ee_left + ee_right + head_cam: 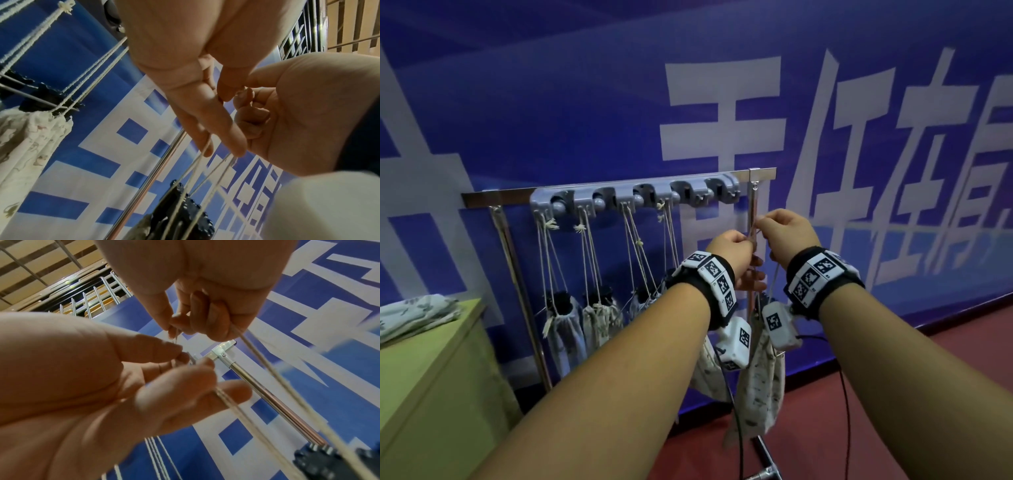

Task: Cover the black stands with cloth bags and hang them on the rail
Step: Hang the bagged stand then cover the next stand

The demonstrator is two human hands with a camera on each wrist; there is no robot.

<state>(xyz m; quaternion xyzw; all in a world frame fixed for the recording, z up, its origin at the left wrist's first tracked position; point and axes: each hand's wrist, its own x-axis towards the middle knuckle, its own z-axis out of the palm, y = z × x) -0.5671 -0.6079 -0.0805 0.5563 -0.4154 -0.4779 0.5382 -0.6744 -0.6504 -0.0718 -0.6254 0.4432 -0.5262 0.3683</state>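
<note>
I pinched the drawstrings (774, 277) in both my left hand (732, 253) and right hand (784, 233), the bagged stand (760, 377) dangling straight below and the rail's free hook (722, 192) up-left, nearer my left.

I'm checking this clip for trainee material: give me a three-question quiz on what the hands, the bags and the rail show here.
1. True or false: both the left hand and the right hand hold drawstrings of a cloth bag.
2. Where does that cloth bag hang? A) on the grey hook strip B) below the hands, beside the chrome upright C) on the green cabinet
3. Fill in: the object poking out of the hanging bags' tops is a ____ stand.

Key: 1 true; 2 B; 3 black.
</note>
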